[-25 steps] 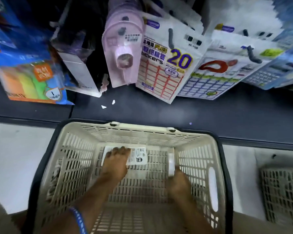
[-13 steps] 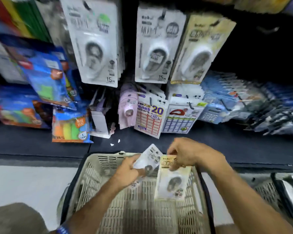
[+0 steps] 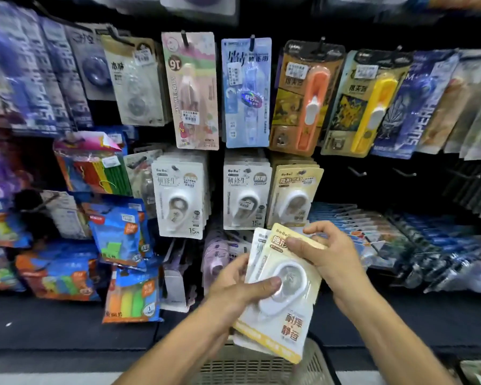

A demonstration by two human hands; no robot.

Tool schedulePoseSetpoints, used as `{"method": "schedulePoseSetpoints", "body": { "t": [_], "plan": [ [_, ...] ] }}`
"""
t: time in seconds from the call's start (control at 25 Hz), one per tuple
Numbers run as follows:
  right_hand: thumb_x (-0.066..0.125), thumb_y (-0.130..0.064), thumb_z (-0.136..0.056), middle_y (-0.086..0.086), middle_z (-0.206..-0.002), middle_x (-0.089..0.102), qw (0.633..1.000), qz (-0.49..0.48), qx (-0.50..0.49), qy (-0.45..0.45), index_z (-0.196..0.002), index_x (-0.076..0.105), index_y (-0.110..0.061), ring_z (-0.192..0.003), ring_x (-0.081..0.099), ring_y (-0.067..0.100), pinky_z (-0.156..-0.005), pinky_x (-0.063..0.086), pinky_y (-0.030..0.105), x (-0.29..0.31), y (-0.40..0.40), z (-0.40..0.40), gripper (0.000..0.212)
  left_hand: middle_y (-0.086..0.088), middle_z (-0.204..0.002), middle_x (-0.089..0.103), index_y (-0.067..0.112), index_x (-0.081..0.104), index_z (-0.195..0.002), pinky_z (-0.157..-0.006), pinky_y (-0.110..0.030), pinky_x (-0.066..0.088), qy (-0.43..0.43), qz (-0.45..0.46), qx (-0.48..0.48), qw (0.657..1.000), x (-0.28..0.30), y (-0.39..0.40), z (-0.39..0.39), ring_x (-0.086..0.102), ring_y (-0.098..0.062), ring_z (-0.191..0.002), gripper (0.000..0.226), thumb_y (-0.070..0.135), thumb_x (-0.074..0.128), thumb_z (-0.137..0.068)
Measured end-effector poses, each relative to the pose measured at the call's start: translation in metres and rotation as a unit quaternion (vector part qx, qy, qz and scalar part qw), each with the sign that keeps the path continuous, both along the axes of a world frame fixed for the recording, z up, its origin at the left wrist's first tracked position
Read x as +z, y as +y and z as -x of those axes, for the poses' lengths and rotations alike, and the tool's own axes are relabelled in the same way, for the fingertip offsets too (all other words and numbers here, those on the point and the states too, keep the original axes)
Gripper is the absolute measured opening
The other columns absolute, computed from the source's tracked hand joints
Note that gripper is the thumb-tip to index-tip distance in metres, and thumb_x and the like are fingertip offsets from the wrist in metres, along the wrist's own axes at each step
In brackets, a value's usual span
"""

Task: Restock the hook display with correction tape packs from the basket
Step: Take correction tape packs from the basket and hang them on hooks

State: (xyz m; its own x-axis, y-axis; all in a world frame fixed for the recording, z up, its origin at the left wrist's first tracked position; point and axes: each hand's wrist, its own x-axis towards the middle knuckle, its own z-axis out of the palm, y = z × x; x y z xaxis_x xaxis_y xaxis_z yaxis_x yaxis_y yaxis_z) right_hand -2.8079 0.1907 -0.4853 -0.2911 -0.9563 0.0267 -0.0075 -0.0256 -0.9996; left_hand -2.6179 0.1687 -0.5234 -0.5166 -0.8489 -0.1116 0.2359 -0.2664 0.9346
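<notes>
Both hands hold two stacked correction tape packs in front of the hook display. The yellow-edged pack (image 3: 289, 315) lies on top, a white pack (image 3: 257, 245) peeks out behind it. My left hand (image 3: 236, 290) grips the stack from the left, thumb across the blister. My right hand (image 3: 328, 254) pinches the yellow pack's top edge. On the hooks just above hang matching rows: two white packs (image 3: 179, 198), (image 3: 246, 194) and a yellow pack (image 3: 295, 195). The cream basket (image 3: 261, 368) sits below my hands; its inside is hidden.
Taller correction tape packs (image 3: 246, 93) hang in the row above. Sticky-note packs (image 3: 117, 234) crowd the left. Bare hooks (image 3: 357, 171) stick out right of the yellow row. Blue packs (image 3: 400, 234) lie at lower right above a dark shelf (image 3: 53, 323).
Both hands came up out of the basket, each with a pack, and brought the two packs together into one stack. My view rose from the basket to the hook display.
</notes>
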Motion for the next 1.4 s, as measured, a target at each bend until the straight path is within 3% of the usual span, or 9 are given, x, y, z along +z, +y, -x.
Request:
{"method": "schedulePoseSetpoints", "body": {
  "t": [0.08,0.2,0.48,0.6,0.8,0.92,1.08,1.2,1.4],
  "plan": [
    [0.090,-0.019,-0.064,0.013,-0.103,0.078,0.989,0.002,0.011,-0.148,-0.111,0.060,-0.014,-0.083,0.075,0.026,-0.068,0.061,0.036,-0.008,0.003,-0.016,0.056,-0.011,-0.104,0.079,0.014,0.068,-0.113,-0.071,-0.038,0.062,-0.002,0.025,0.094,0.995,0.007,0.000,0.000,0.077,-0.029,-0.092,0.063,0.011,0.096,-0.057],
    [0.091,-0.008,-0.058,0.010,-0.104,0.079,0.992,-0.012,0.097,-0.084,-0.124,0.056,-0.016,-0.093,0.076,0.027,-0.070,0.061,0.032,-0.026,0.016,-0.042,0.075,-0.004,-0.098,0.080,0.022,0.073,-0.104,-0.067,-0.036,0.063,0.005,0.046,0.188,0.981,0.015,-0.010,-0.002,0.078,-0.025,-0.088,0.055,0.028,0.090,-0.052],
    [0.066,-0.006,-0.094,0.000,-0.088,0.075,0.990,0.117,-0.056,-0.051,-0.116,0.059,-0.032,-0.076,0.073,0.018,-0.060,0.058,0.029,-0.007,-0.008,-0.019,0.036,0.004,-0.098,0.080,0.033,0.078,-0.095,-0.064,-0.019,0.058,0.025,0.105,0.225,0.968,0.023,-0.016,-0.001,0.077,-0.012,-0.089,0.017,0.028,0.068,-0.083],
    [0.062,-0.007,-0.098,-0.009,-0.087,0.074,0.976,0.151,-0.147,-0.048,-0.101,0.061,-0.026,-0.074,0.069,0.008,-0.057,0.054,0.021,-0.013,-0.016,-0.008,0.019,0.001,-0.094,0.081,0.019,0.074,-0.098,-0.062,-0.017,0.057,0.015,0.116,0.238,0.964,0.022,-0.016,-0.002,0.077,-0.012,-0.084,0.018,0.008,0.060,-0.096],
    [0.060,-0.019,-0.100,-0.029,-0.086,0.064,0.938,0.138,-0.314,0.050,-0.087,0.054,-0.033,-0.069,0.061,-0.002,-0.057,0.049,0.027,-0.022,-0.015,0.013,0.020,0.001,-0.097,0.080,0.011,0.070,-0.104,-0.067,-0.018,0.060,0.039,0.093,0.287,0.953,0.025,-0.028,-0.013,0.076,-0.007,-0.083,0.017,0.002,0.058,-0.097],
    [0.062,-0.019,-0.097,-0.035,-0.087,0.063,0.925,0.129,-0.340,0.112,-0.085,0.058,-0.031,-0.064,0.058,-0.010,-0.048,0.042,0.015,-0.024,-0.014,0.015,0.018,0.001,-0.095,0.081,0.013,0.070,-0.102,-0.073,-0.023,0.061,0.043,0.091,0.299,0.949,0.027,-0.028,-0.014,0.076,-0.007,-0.082,0.017,0.002,0.058,-0.097],
    [0.062,-0.027,-0.097,-0.016,-0.062,0.062,0.931,0.103,-0.265,0.228,-0.091,0.066,-0.039,-0.049,0.053,-0.004,-0.044,0.040,0.015,-0.024,-0.019,0.018,0.014,0.001,-0.100,0.080,0.014,0.071,-0.105,-0.080,-0.027,0.061,0.038,0.102,0.304,0.946,0.024,-0.029,-0.015,0.076,-0.011,-0.092,0.018,0.004,0.058,-0.098],
    [0.059,-0.021,-0.099,-0.019,-0.077,0.065,0.927,0.084,-0.222,0.290,-0.111,0.073,-0.032,-0.061,0.060,0.003,-0.057,0.041,0.011,-0.023,-0.047,0.021,0.021,0.000,-0.102,0.080,0.014,0.071,-0.107,-0.079,-0.021,0.061,0.051,0.107,0.299,0.947,0.024,-0.031,-0.015,0.076,-0.012,-0.095,0.019,0.004,0.059,-0.097],
    [0.064,-0.016,-0.097,-0.016,-0.083,0.062,0.933,0.011,-0.169,0.319,-0.120,0.070,-0.027,-0.067,0.056,0.011,-0.055,0.043,0.029,-0.027,-0.079,0.041,0.027,-0.001,-0.101,0.080,0.016,0.072,-0.104,-0.069,-0.016,0.059,0.058,0.097,0.295,0.949,0.021,-0.035,-0.015,0.076,-0.012,-0.093,0.019,0.005,0.059,-0.097]
  ]
}}
